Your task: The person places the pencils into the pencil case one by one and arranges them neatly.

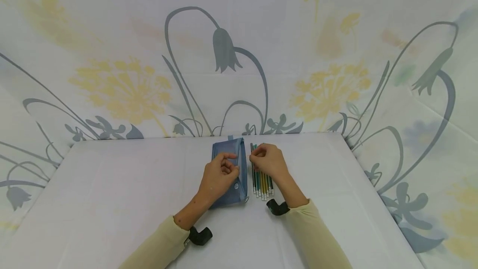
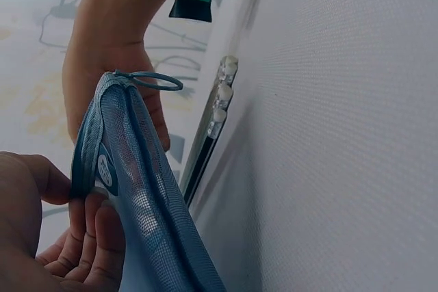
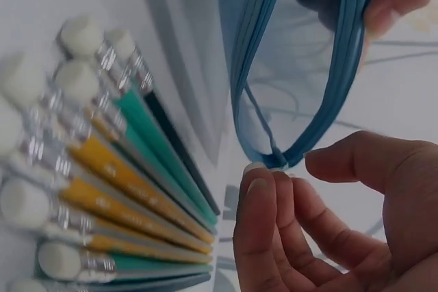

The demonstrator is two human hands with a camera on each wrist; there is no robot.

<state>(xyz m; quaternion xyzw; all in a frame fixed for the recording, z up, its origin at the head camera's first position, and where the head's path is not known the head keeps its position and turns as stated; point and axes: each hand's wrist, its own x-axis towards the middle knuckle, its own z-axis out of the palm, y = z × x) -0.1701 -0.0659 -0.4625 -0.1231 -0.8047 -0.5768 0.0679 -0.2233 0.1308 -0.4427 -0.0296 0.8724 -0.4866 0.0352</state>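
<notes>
A blue mesh zippered pencil pouch [image 1: 224, 194] stands on the table in front of me, its mouth spread apart in the right wrist view. My left hand [image 1: 220, 175] pinches the pouch's upper edge beside a round label [image 2: 106, 170]. Over the far part of a row of pencils [image 1: 263, 186] is my right hand [image 1: 269, 160], fingers loosely bent. Its thumb and fingertips are apart around the far end of the zipper [image 3: 279, 158], overlapping it in the right wrist view. The pencils are dark, teal and yellow, with white erasers [image 3: 24, 203] towards me.
White cloth covers the table [image 1: 130, 186]. A flower-printed cloth wall [image 1: 239, 94] rises behind it, with more printed cloth at both sides. A zipper loop [image 2: 159, 80] sticks out from the pouch's near end. Black straps [image 1: 277, 207] sit at both wrists.
</notes>
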